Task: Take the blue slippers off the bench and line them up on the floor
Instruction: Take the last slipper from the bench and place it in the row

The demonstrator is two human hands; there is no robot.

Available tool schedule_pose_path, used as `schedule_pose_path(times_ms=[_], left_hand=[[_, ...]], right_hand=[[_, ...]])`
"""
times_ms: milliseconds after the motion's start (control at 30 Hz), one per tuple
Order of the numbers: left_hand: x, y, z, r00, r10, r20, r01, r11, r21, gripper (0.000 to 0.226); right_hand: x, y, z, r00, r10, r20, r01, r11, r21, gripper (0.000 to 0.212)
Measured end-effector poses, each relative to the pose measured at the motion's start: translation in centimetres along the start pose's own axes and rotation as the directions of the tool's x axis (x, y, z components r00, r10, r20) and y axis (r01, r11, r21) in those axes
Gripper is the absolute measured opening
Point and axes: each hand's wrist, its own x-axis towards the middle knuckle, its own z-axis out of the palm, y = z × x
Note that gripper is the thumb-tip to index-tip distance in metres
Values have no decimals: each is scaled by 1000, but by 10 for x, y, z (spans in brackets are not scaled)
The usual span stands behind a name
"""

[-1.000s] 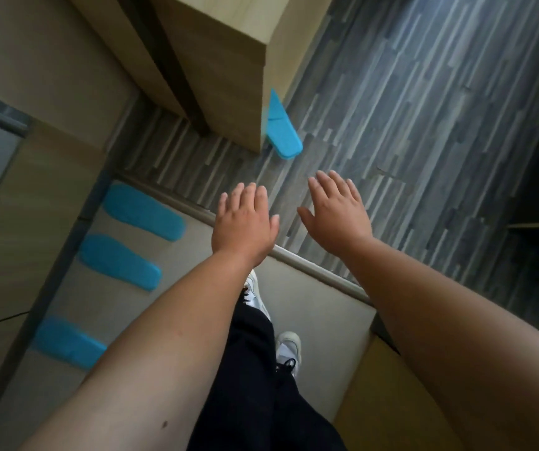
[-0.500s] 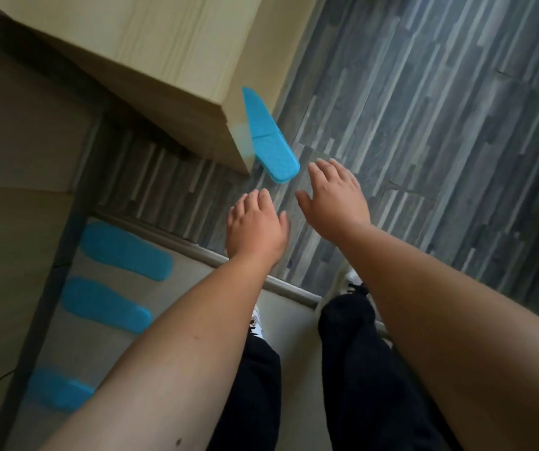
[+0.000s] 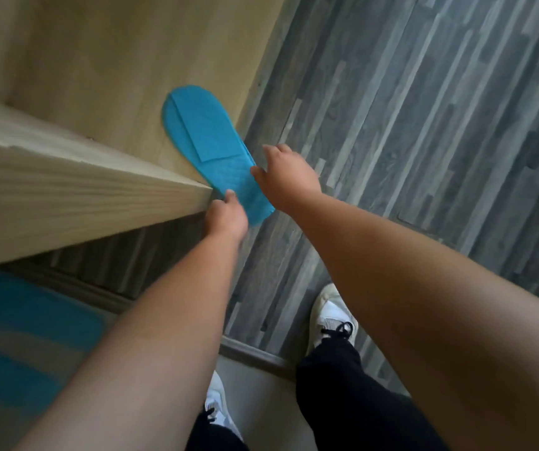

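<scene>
From the head view, one blue slipper lies flat on the pale wooden bench, its toe end far on the bench top and its heel end jutting over the near right corner above the grey plank floor. The left hand is at that corner with its fingertips touching the slipper's near left edge, while the right hand comes in from the right with thumb and fingers spread, just meeting the slipper's right edge; neither hand has closed, so both are loose and holding nothing, and the slipper rests on the bench under its own weight. At the near left, low in the picture and blurred, other blue slippers lie in a row on a lighter floor area beyond a threshold strip, so part of the job looks done; whether more slippers wait on the bench cannot be told. What is left, by my judgement, is to lift this one and set it with the row. The person's white sneakers and dark trousers stand at the threshold, and the bench's front edge juts between the hands and the row, so the carry must go around that corner.
</scene>
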Motion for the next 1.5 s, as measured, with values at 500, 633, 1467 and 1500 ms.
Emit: schedule_pose_path(times_ms=[500, 633, 1467, 1500], left_hand=[[31, -12, 19, 968, 122, -219, -183, 942, -282, 31], [14, -2, 23, 973, 149, -179, -199, 929, -312, 21], [-221, -68, -105, 894, 418, 162, -417, 908, -42, 22], [-221, -77, -109, 899, 410, 155, -408, 912, -47, 18]], right_hand=[[51, 14, 17, 990, 102, 97, -125, 954, 274, 27], [18, 50, 6, 958, 235, 165, -282, 873, 397, 19], [-284, -28, -103, 856, 512, 76, -452, 668, 592, 17], [-288, -33, -98, 861, 502, 82, -448, 673, 588, 17]])
